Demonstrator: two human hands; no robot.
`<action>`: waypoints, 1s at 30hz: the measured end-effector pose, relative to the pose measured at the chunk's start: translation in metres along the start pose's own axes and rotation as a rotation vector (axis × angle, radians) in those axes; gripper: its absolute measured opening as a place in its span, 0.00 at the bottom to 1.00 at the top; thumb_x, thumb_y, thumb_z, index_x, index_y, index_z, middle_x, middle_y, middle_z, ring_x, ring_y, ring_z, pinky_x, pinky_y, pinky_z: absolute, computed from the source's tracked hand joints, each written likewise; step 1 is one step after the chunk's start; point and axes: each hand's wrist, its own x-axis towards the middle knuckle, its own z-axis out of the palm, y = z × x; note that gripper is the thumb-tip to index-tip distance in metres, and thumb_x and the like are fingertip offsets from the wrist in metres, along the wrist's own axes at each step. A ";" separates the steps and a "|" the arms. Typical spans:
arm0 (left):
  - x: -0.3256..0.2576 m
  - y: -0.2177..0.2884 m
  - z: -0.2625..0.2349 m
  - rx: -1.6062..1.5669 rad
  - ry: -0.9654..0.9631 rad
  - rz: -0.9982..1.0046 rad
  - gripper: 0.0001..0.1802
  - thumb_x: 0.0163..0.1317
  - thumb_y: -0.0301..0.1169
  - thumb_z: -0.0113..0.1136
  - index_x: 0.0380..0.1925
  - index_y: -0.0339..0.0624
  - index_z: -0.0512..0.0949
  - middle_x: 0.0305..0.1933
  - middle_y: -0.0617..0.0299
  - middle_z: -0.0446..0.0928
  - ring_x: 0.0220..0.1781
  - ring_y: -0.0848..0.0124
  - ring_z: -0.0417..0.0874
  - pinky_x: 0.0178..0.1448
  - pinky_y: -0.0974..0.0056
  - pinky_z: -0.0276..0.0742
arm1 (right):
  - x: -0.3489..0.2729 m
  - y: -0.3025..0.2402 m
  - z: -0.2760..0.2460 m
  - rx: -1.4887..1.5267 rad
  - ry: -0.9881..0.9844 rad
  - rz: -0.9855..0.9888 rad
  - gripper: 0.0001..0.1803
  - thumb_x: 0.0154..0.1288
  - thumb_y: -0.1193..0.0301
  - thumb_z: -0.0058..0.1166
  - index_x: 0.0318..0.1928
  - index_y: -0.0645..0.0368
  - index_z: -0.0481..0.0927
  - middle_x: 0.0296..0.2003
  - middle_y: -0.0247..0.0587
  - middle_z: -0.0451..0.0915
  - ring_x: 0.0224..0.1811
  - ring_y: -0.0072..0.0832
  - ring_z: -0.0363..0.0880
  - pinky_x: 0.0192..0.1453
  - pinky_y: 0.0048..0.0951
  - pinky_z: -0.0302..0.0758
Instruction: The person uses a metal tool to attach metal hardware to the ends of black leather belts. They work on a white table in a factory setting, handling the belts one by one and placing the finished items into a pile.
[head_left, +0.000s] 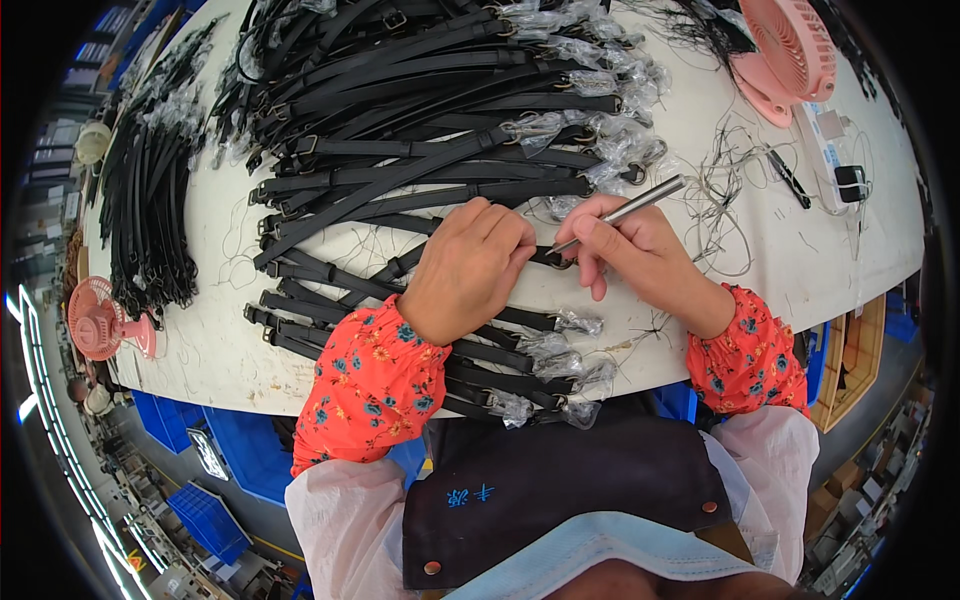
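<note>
Black strap [539, 255], above the white table [830, 260], emerges from under the curled left hand [470, 262], whose grip I cannot tell; the right hand [640, 252] pinches a slanted silver tool [645, 200]. Heaped straps [400, 85] crowd beyond, threads [715, 195] and a pink fan [790, 50] rightward.

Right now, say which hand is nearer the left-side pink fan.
Left. The left hand is to the pink fan's right, over the black straps; the right hand is farther right.

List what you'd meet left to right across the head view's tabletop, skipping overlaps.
Pink plastic desk fan at the left edge → bare left hand → bare right hand gripping a silver metal pen-shaped tool → slim black pen-like stick → black cube-shaped plug.
</note>
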 end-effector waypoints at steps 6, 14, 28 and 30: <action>0.002 0.002 0.000 -0.001 0.005 -0.015 0.07 0.59 0.20 0.66 0.35 0.40 0.77 0.34 0.56 0.77 0.38 0.54 0.76 0.43 0.55 0.73 | 0.000 0.000 -0.001 -0.003 0.008 -0.006 0.27 0.82 0.62 0.48 0.25 0.67 0.80 0.44 0.41 0.79 0.25 0.19 0.79 0.32 0.22 0.76; 0.002 0.002 0.000 -0.003 -0.003 -0.036 0.07 0.59 0.21 0.67 0.35 0.40 0.77 0.34 0.56 0.78 0.38 0.54 0.77 0.43 0.55 0.73 | 0.001 0.000 0.000 -0.005 -0.004 0.003 0.25 0.82 0.61 0.48 0.28 0.67 0.81 0.43 0.40 0.80 0.25 0.18 0.78 0.32 0.21 0.75; -0.001 0.001 0.000 -0.149 -0.010 -0.238 0.05 0.65 0.23 0.65 0.36 0.38 0.77 0.33 0.60 0.77 0.38 0.67 0.80 0.44 0.64 0.74 | 0.000 0.007 -0.002 0.005 -0.006 -0.024 0.17 0.82 0.62 0.48 0.43 0.66 0.80 0.31 0.35 0.80 0.25 0.17 0.79 0.31 0.20 0.76; 0.001 0.004 -0.004 -0.389 -0.015 -0.441 0.05 0.70 0.25 0.63 0.39 0.38 0.76 0.34 0.63 0.77 0.39 0.73 0.79 0.46 0.67 0.74 | 0.000 0.007 -0.003 0.007 -0.017 -0.027 0.17 0.83 0.62 0.48 0.45 0.66 0.80 0.32 0.35 0.81 0.25 0.17 0.78 0.31 0.20 0.76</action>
